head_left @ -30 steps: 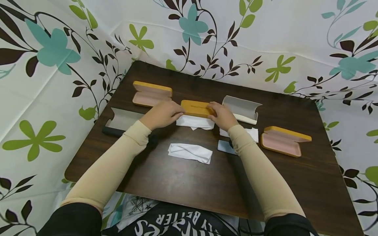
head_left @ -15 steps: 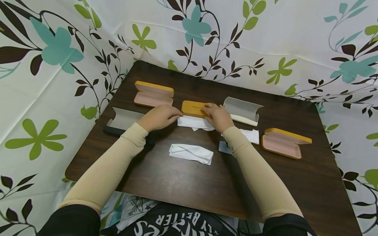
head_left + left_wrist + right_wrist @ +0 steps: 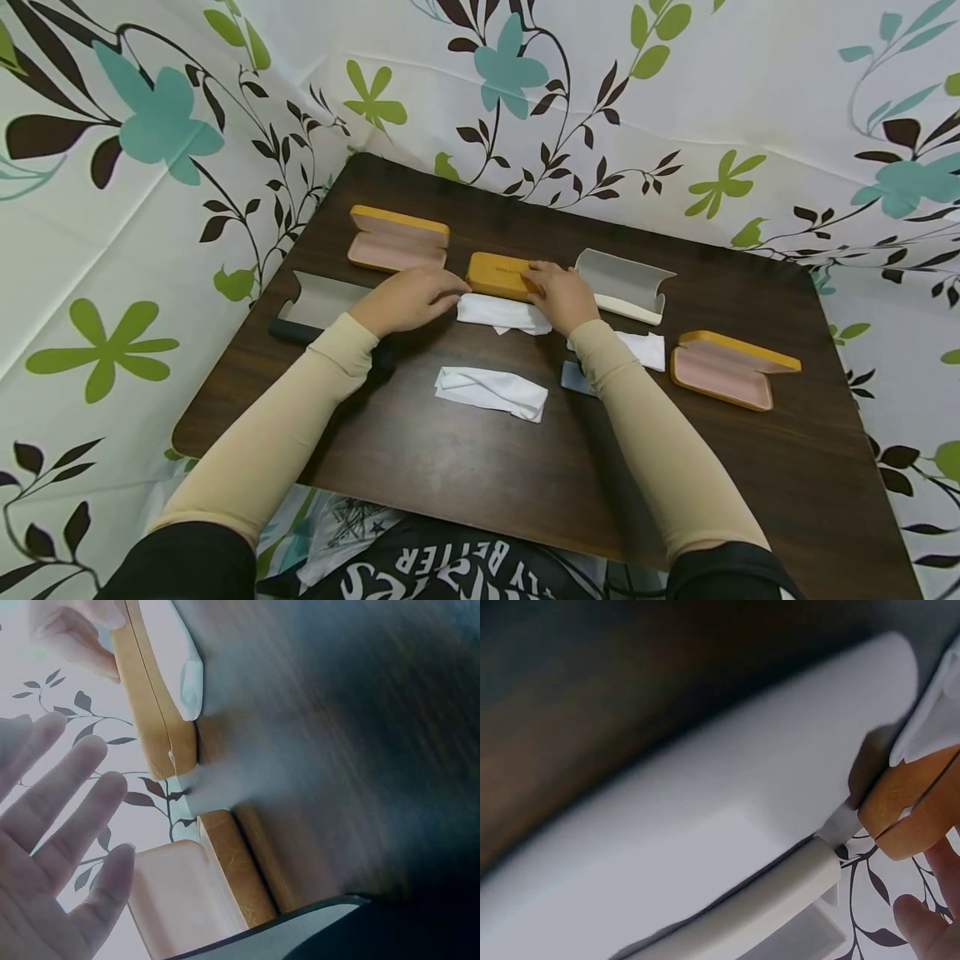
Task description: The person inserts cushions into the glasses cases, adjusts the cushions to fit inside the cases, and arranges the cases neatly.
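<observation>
"Since a second ago, the left hand [image 3: 405, 300] has been easing back a bit from the closed yellow case [image 3: 497, 277]."

"Is it holding anything?"

"No, its fingers are spreading wide, mostly straight, and it's holding nothing. It's hovering near the case's left end."

"What's the right hand [image 3: 564, 298] doing?"

"Its bent fingers are resting on the case's right end. I'm not seeing enough to tell if they're pinching it."

"Where is the case sitting?"

"It's lying on the tabletop [image 3: 450, 467], just behind a white cloth [image 3: 501, 312], with an open yellow case [image 3: 401, 242] sitting to its left and an open pale case [image 3: 624, 279] to its right."
</observation>
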The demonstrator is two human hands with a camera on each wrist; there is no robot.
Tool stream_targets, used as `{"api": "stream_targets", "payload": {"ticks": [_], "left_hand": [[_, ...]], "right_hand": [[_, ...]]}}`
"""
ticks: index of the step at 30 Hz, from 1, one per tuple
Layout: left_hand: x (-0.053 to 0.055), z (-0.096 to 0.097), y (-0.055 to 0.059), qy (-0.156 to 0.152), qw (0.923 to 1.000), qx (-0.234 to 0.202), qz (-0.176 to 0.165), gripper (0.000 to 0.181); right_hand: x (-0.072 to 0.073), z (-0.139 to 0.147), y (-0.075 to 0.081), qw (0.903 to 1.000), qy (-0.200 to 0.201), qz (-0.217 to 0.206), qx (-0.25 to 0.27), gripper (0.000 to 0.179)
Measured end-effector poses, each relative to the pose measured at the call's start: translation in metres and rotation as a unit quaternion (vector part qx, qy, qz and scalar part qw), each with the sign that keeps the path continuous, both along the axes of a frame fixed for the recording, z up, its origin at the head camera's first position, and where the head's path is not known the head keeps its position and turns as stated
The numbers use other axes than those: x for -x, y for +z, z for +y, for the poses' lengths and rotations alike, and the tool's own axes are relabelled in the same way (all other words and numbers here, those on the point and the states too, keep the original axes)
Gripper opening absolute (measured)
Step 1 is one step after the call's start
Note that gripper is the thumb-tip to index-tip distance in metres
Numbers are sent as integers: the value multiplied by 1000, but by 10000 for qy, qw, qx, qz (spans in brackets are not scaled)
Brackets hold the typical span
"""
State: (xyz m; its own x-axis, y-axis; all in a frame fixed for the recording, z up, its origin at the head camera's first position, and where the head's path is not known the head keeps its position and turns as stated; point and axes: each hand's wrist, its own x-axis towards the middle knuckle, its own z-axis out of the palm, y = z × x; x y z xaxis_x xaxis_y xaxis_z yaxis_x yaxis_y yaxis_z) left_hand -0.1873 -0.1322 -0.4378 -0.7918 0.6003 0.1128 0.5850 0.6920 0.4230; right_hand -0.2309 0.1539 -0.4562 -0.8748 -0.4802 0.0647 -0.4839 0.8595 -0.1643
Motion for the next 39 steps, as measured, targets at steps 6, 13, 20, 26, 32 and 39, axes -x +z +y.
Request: {"api": "stream_targets", "payload": {"ticks": [6, 13, 20, 26, 32, 39], "left_hand": [[-2, 12, 0, -21, 9995, 238, 227, 28], [2, 30, 0, 320, 9955, 715, 541, 26], [2, 37, -3, 786, 9893, 955, 771, 22], [7, 44, -9, 954, 9854, 1289, 570, 28], [12, 49, -18, 945, 9848, 1424, 294, 37], [17, 51, -26, 770, 9866, 1384, 381, 44]], "right_hand": [[5, 7, 6, 9999, -149, 5, 0, 47], [7, 16, 12, 9994, -337, -16, 44, 46], [-1, 18, 21, 9911, -881, 451, 893, 30], [-14, 23, 19, 9867, -1223, -22, 1074, 23], [-24, 25, 6, 9833, -1084, -1199, 840, 34], [-26, 24, 0, 9840, -954, -1415, 512, 44]]}}
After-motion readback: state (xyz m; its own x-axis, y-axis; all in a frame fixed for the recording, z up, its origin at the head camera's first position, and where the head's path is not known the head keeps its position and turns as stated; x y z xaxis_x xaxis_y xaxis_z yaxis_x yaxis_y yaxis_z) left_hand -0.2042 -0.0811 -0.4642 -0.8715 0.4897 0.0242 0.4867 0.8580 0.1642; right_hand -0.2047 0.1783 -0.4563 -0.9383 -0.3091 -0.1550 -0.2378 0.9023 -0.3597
